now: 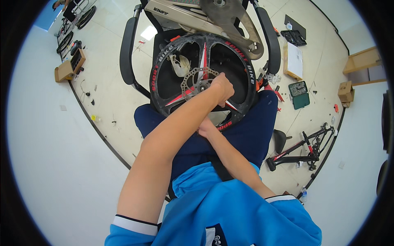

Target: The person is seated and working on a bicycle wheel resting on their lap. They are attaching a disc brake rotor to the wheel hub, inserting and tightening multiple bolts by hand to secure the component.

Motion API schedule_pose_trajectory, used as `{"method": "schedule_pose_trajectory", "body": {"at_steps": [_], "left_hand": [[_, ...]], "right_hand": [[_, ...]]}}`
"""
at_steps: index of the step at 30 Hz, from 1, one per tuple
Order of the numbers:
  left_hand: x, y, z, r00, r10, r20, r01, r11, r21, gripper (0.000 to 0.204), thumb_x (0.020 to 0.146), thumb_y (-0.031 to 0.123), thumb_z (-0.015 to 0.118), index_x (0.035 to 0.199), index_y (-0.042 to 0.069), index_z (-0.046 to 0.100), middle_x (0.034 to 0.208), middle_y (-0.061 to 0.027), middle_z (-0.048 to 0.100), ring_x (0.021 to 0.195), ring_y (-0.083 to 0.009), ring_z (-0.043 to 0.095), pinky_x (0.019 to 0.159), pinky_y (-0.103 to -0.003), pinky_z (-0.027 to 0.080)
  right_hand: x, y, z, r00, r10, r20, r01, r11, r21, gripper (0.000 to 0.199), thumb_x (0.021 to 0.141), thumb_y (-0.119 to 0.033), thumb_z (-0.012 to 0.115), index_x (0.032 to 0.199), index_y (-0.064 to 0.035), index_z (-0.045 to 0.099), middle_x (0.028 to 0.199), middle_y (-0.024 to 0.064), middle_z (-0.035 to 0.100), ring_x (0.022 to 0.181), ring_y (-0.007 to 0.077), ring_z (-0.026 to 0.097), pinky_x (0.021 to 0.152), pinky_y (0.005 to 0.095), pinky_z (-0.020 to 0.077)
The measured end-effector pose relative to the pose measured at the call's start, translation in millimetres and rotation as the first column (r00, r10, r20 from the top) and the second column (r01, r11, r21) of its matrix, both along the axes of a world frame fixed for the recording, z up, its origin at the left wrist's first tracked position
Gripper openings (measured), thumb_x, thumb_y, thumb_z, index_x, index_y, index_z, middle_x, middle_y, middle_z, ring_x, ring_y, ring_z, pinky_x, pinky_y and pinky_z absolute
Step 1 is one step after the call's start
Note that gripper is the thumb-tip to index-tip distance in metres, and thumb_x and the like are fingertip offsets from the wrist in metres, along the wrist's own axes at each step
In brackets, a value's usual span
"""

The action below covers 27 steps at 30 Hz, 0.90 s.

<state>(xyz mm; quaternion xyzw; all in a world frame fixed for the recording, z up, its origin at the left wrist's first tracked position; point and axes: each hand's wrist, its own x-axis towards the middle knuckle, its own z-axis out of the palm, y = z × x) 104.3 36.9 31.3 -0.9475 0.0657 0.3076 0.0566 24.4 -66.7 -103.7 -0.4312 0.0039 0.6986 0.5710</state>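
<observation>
**Bicycle wheel on the lap, both hands at it**

Bicycle wheel (pixel 204 80), black with red spokes, rests on the person's lap at upper centre. Left hand (pixel 222 88) is closed at the brake disc (pixel 196 81) beside the hub. Right hand (pixel 206 130), partly hidden under the left forearm, seems to grip the lower rim. At right, a green case (pixel 299 94) lies open, holding small parts.

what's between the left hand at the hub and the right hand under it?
Head view: a red-edged spoke and the wheel's black rim lie between the left hand, at the hub by the brake disc, and the right hand.
</observation>
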Motion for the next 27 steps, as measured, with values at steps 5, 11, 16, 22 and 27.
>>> {"method": "schedule_pose_trajectory", "body": {"at_steps": [5,11,16,22,27], "left_hand": [[5.6,-2.2,6.4,0.996,-0.047,-0.082,0.046,0.999,-0.007,0.051,0.061,0.045,0.092,0.100,0.016,0.077,0.100,-0.0015,0.076,0.099,-0.0213,0.070,0.088,-0.037,0.046],[9.2,-8.5,2.7,0.988,-0.010,-0.152,0.019,0.998,0.057,0.027,0.092,0.020,0.066,0.118,0.016,0.074,0.122,-0.0019,0.072,0.115,-0.0214,0.067,0.088,-0.038,0.050],[13.8,-7.2,7.6,0.989,0.013,-0.148,-0.006,0.999,0.045,0.026,0.091,0.018,0.065,0.115,0.016,0.075,0.120,-0.0021,0.072,0.113,-0.0224,0.067,0.087,-0.039,0.052],[2.5,-2.1,10.5,0.991,0.032,-0.127,-0.030,0.999,0.016,0.024,0.092,0.016,0.063,0.112,0.016,0.076,0.116,-0.0027,0.074,0.109,-0.0226,0.069,0.085,-0.037,0.055],[5.0,1.0,14.0,0.999,-0.001,-0.050,0.001,1.000,-0.015,0.031,0.071,0.028,0.082,0.098,0.014,0.078,0.100,-0.0028,0.075,0.097,-0.0219,0.072,0.079,-0.035,0.056]], "right_hand": [[-21.4,19.1,-19.8,0.967,-0.023,-0.255,0.081,0.972,0.221,0.046,0.102,-0.032,0.060,0.139,-0.0053,0.052,0.133,0.0070,0.061,0.111,0.0131,0.062,0.090,0.0300,0.0507],[-53.6,44.4,28.2,0.980,-0.155,-0.121,0.178,0.962,0.208,0.039,0.101,-0.026,0.062,0.136,-0.0092,0.055,0.133,0.0063,0.059,0.115,0.0099,0.059,0.083,0.0240,0.0509],[-44.6,64.5,-16.2,0.919,-0.232,-0.319,0.376,0.761,0.528,0.055,0.102,-0.018,0.060,0.152,-0.0128,0.040,0.153,0.0033,0.042,0.127,0.0090,0.053,0.080,0.0216,0.0491],[-45.3,67.4,16.0,0.755,-0.334,-0.565,0.533,0.813,0.232,0.029,0.102,-0.027,0.058,0.129,-0.0174,0.055,0.134,-0.0039,0.059,0.078,0.0062,0.036,0.056,0.0202,0.0343],[-42.6,73.6,-32.0,0.704,-0.239,-0.669,0.591,0.720,0.365,0.046,0.104,-0.023,0.054,0.147,-0.0180,0.038,0.146,0.0005,0.050,0.105,0.0084,0.051,0.081,0.0216,0.0463]]}}
